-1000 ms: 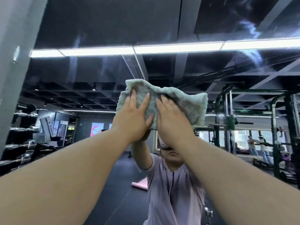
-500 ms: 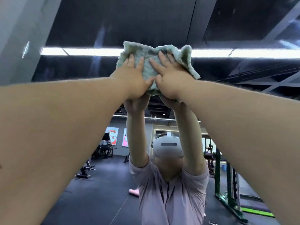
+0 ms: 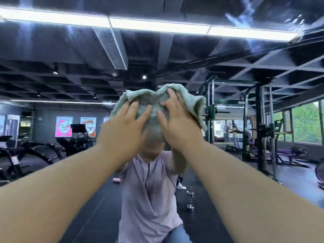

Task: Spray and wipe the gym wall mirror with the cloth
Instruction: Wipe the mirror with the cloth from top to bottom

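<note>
The cloth (image 3: pixel 155 104) is lying bunched against the mirror (image 3: pixel 228 58), dead centre of the view. The left hand (image 3: pixel 122 128) is pressing its 8 o'clock side and the right hand (image 3: pixel 178 128) its 4 o'clock side, fingers of both spread and fairly straight, curling round nothing. In the reflection a rack (image 3: pixel 259 120) is standing at 3 o'clock and dumbbells (image 3: pixel 190 207) are lying at 5.

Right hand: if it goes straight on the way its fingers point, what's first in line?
The raised top fold of the pale green terry cloth under the right hand, then bare wall mirror glass; likely, since depth is unclear.
</note>
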A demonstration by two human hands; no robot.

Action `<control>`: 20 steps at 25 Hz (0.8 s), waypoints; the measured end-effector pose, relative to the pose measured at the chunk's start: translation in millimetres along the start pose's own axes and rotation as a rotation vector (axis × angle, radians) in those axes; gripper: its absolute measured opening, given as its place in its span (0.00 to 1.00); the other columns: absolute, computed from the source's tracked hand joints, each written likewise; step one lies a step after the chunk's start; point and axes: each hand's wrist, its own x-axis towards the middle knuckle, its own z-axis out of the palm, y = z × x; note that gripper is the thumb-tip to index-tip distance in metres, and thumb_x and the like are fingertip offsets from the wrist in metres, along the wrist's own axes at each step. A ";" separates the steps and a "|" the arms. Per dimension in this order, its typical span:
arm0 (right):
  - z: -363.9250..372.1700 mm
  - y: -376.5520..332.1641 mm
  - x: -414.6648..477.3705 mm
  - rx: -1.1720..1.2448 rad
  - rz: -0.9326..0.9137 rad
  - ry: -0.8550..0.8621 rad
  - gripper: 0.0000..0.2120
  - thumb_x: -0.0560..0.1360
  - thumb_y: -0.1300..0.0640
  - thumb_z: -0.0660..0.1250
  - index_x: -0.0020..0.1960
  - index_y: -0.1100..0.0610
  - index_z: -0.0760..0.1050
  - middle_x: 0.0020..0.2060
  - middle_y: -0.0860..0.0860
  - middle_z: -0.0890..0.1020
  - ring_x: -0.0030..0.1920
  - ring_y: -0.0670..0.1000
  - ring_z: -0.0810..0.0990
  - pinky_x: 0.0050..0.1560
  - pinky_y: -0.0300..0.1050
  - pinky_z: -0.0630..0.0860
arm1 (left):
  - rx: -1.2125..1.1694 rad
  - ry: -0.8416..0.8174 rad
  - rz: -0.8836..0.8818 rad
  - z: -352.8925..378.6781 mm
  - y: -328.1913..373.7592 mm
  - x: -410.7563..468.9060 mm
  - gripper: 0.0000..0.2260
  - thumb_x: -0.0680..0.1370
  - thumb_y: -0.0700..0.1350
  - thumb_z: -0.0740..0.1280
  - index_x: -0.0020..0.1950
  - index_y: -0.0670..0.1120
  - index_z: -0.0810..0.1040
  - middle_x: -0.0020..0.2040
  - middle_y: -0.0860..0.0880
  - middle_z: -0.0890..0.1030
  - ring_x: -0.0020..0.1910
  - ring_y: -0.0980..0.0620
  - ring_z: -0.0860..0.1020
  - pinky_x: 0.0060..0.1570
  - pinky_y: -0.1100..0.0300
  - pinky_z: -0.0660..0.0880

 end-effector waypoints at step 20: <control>-65.6 124.0 -24.7 -0.422 0.033 0.012 0.28 0.79 0.40 0.39 0.78 0.40 0.41 0.78 0.47 0.35 0.77 0.50 0.35 0.73 0.50 0.33 | -0.092 0.293 0.096 7.5 121.1 88.0 0.15 0.80 0.52 0.56 0.44 0.46 0.78 0.47 0.44 0.78 0.45 0.44 0.77 0.41 0.51 0.75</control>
